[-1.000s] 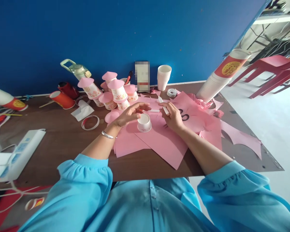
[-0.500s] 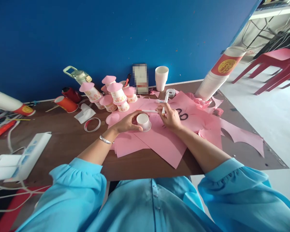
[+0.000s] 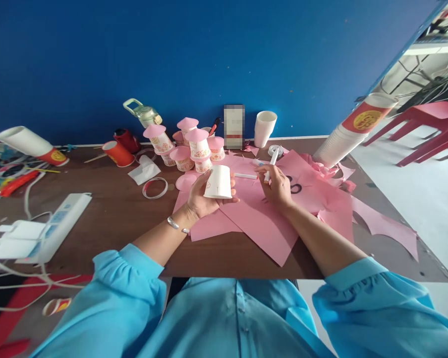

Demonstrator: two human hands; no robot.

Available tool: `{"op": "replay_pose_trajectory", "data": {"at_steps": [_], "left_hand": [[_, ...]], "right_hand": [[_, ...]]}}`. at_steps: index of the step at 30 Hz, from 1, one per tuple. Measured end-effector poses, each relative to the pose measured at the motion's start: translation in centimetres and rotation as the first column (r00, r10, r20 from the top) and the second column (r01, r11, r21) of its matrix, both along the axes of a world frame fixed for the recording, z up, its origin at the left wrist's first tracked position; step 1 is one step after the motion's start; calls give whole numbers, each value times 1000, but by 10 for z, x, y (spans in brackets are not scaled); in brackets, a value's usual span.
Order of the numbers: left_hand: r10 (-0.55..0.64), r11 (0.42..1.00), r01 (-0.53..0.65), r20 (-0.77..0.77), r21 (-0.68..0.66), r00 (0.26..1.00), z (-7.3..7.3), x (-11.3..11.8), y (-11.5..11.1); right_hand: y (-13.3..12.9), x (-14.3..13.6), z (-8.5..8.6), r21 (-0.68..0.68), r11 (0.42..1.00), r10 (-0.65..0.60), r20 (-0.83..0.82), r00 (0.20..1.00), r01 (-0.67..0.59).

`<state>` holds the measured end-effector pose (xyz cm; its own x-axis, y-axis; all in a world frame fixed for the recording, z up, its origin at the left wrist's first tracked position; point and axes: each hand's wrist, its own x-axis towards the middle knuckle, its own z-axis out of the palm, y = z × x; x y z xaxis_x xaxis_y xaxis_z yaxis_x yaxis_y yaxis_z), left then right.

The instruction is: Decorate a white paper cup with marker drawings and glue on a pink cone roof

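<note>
Over brown table (image 3: 119,219) by blue wall (image 3: 134,54), curled left hand (image 3: 202,200) holds cup (image 3: 218,182), right hand (image 3: 278,189) pinches stick (image 3: 274,158).

The white cup (image 3: 218,183), which earlier stood on the pink paper (image 3: 263,226), is now raised in the person's left hand (image 3: 200,200), its side wall turned to view. In the right hand (image 3: 279,190), the white pen (image 3: 273,161), first leaning left at its top, now leans right.

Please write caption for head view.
Left hand holds a white cup, right hand a white marker, above pink paper.
</note>
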<state>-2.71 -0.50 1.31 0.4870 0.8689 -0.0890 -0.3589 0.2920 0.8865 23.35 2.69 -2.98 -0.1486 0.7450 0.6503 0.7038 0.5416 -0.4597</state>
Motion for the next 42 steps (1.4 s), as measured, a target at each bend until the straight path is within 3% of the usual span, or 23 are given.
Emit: {"op": "replay_pose_trajectory", "data": {"at_steps": [7,11,15,18,21,26,36,42], "left_hand": [[-50,995,59,110,-79,993,-8,0,6],[-59,995,69,133,-70,989,-13,-2,4],[-57,995,68,148,-73,987,-16,-3,4],[27,990,8,242,-141,970,-18,-3,7],[94,981,-39,292,-188,952,-20,-3,10],[105,969,-18,343,-247,933,-21,-4,11],[82,968,5,335,-251,938,-22,-3,11],[69,968,21,345,-251,936,-15,0,9]], "right_hand": [[-7,-7,2,31,999,-27,135,991,23],[-2,-6,22,45,999,-13,282,959,0],[27,2,52,150,986,-6,484,875,-77],[59,5,66,169,977,1,595,803,-127],[88,0,68,147,975,18,692,722,-165],[116,-14,64,110,980,11,802,597,-166],[165,-33,79,159,983,-65,773,631,-93],[171,-39,79,113,991,-44,771,635,-68]]}}
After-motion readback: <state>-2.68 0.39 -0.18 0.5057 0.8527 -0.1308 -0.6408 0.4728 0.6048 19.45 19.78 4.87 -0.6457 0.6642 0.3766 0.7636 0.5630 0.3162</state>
